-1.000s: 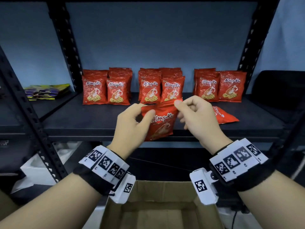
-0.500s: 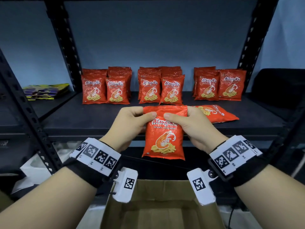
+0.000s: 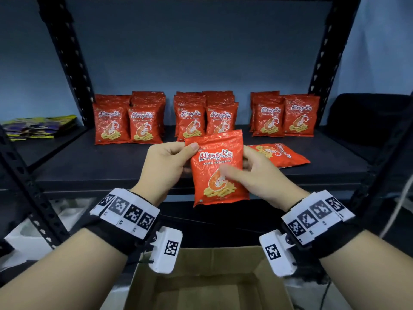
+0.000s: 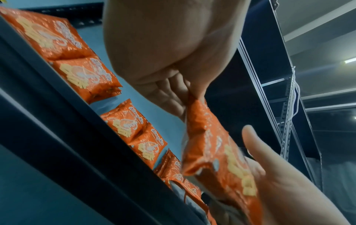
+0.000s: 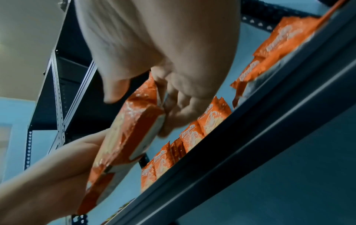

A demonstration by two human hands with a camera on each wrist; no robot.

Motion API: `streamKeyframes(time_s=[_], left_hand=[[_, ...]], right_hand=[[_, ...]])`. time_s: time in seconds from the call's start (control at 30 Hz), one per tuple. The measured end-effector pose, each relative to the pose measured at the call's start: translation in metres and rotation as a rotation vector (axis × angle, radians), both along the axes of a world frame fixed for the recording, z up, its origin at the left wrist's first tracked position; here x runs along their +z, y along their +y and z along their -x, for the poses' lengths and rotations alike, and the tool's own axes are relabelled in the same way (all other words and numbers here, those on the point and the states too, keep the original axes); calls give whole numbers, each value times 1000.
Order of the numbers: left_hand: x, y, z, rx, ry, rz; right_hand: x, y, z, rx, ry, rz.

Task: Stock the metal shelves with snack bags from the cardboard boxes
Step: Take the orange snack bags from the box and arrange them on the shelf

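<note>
Nearest, the cardboard box [image 3: 207, 285] stands open below the wrists, and what shows of its inside is bare. Above it the bag [image 3: 220, 168] hangs upright and label-forward, just in front of the shelf [image 3: 89, 166] edge.

A second ago it was crumpled and tilted between the two hands. Half a second ago it hung straight, pinched at both top corners. Now it has risen a little and leans slightly left.

The left hand [image 3: 168, 163] still pinches the top left corner between thumb and curled fingers. The right hand [image 3: 259, 175] has left the top corner and dropped to the bag's right edge, thumb blurred across the front and fingers behind. That hand is mid-shift, but it is closed around the bag.

I judge the straightening is done, and the right hand is taking a lower hold to stand the bag on the shelf.

Farther in, to the right, one loose bag [image 3: 279, 154] lies flat and still needs standing. At the back three groups [image 3: 207, 117] stand upright, well apart. On the far left shelf lies a flat stack [image 3: 38, 127] of other packets.
</note>
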State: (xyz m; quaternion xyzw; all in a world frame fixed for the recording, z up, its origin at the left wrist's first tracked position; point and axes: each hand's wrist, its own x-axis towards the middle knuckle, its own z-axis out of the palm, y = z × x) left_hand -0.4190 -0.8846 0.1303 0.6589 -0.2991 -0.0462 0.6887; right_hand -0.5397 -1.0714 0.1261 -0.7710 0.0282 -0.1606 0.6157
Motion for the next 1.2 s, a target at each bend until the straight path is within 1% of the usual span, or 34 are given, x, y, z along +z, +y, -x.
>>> streamKeyframes(time_s=[0.03, 0.1, 0.27, 0.3, 0.33, 0.43, 0.5, 0.57, 0.67, 0.77, 0.87, 0.97, 1.07, 1.1, 1.13, 1.2], left_hand=[[-2, -7, -2, 10, -18, 13], [-4, -21, -4, 23, -39, 28], [-3, -49, -8, 59, -34, -8], [-6, -53, -10, 69, -83, -54], [-11, -56, -14, 87, -169, -131], [-29, -64, -19, 92, -457, -413], [-40, -68, -21, 59, -595, -540], [-47, -70, -23, 42, -692, -647], [-51, -70, -25, 43, -736, -723], [-52, -68, -24, 39, -761, -735], [-51, -68, -23, 41, -763, -742], [-49, -67, -21, 36, -756, -745], [-48, -66, -20, 30, -751, -753], [-47, -65, -19, 27, -743, -754], [-46, -64, -19, 23, -735, -754], [-46, -64, -18, 14, -723, -759]], right_hand=[[0, -4, 4, 46, 29, 9], [-1, -17, 10, 44, 46, 11], [7, -58, 22, -162, -42, -6], [9, -68, 24, -208, -73, -14], [11, -79, 26, -265, -109, -36], [9, -119, 31, -490, -201, -66], [4, -146, 35, -637, -227, -36], [-2, -171, 40, -745, -227, -59], [-14, -202, 48, -871, -163, -120], [-20, -218, 54, -977, -97, -91], [-22, -220, 56, -1040, -27, -43], [-21, -214, 57, -1087, 43, 127], [-13, -201, 59, -1113, 133, 346], [-11, -196, 59, -1136, 154, 446], [-10, -191, 58, -1156, 156, 562], [-11, -181, 53, -1132, 64, 766]])
